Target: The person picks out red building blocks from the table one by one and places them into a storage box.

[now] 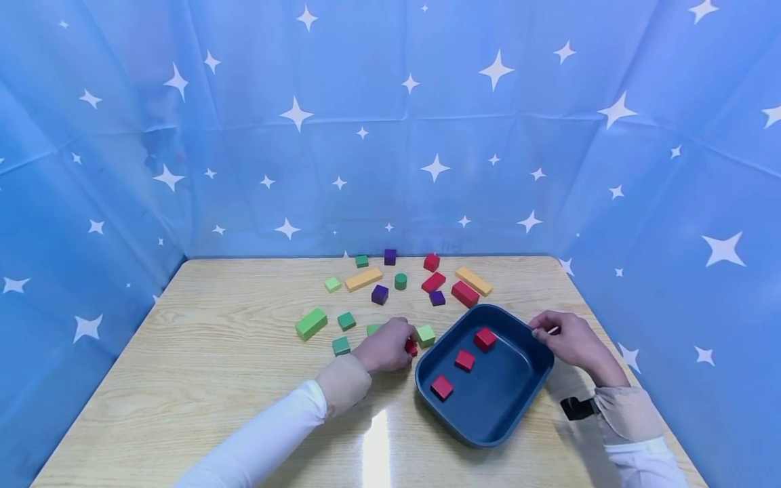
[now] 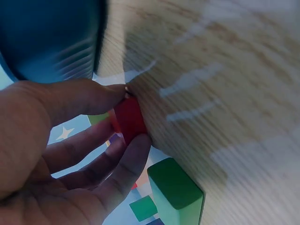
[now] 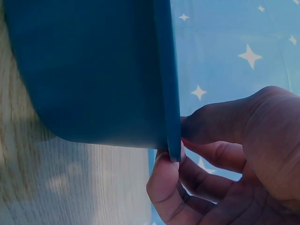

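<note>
The left hand [image 1: 384, 347] pinched a small, red, straight-edged block [image 2: 131, 121] near the wood-grain table [image 1: 201, 352], just beside a dark blue, round-cornered bin [image 1: 506, 390]. The right hand [image 1: 570, 342] gripped the bin's far-right rim; the left forearm [image 1: 268, 428] reached diagonally forward.

The head view was bright, with white glare [image 1: 375, 451] on the bench [image 1: 183, 373] left of the tray [image 1: 503, 383] and soft shadow [image 1: 564, 386] right of it. The wrist views were dimmer, the left one blurring the tray.
</note>
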Motion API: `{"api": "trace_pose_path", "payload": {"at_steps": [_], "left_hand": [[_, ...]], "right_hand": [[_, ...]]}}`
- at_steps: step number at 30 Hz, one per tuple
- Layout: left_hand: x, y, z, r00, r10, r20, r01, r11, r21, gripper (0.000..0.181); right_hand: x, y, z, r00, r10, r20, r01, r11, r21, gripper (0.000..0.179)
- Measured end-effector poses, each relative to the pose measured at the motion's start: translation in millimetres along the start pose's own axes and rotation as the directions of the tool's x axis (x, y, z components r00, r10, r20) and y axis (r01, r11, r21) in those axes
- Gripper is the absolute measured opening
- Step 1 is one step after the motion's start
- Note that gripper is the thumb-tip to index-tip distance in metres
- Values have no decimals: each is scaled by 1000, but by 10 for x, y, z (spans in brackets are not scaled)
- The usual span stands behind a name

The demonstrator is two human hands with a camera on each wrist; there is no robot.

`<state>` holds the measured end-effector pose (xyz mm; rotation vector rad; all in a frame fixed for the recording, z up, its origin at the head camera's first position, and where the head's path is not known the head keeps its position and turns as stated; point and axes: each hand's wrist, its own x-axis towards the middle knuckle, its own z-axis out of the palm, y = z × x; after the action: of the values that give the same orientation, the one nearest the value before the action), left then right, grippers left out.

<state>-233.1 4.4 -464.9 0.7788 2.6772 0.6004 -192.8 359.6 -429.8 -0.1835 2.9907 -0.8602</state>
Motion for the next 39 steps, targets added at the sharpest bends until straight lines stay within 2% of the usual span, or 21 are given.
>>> {"api": "trace_pose_path", "payload": {"at_steps": [8, 12, 19, 25, 32, 39], "left_hand": [[-2, 16, -16, 1000, 3, 17, -3, 1000, 5, 27], [-10, 23, -42, 1000, -18, 26, 17, 1000, 7, 30], [-28, 54, -137, 1000, -21, 6, 21, 1000, -6, 30], [-21, 111, -228, 999, -52, 8, 52, 999, 3, 29], [17, 152, -343, 999, 15, -34, -12, 997, 77, 34], [56, 241, -446, 999, 23, -32, -21, 998, 62, 40]], "right_hand": [[-7, 3, -7, 1000, -4, 1, 4, 1000, 6, 13], [-12, -3, -10, 1000, -4, 3, 4, 1000, 9, 13], [-8, 7, -8, 1000, -3, 1, 3, 1000, 8, 12], [-1, 12, 1, 1000, -2, 0, 2, 1000, 9, 12], [7, 5, -9, 1000, -4, 0, 4, 1000, 7, 12], [-7, -2, -5, 1000, 4, 2, -4, 1000, 8, 12]]}}
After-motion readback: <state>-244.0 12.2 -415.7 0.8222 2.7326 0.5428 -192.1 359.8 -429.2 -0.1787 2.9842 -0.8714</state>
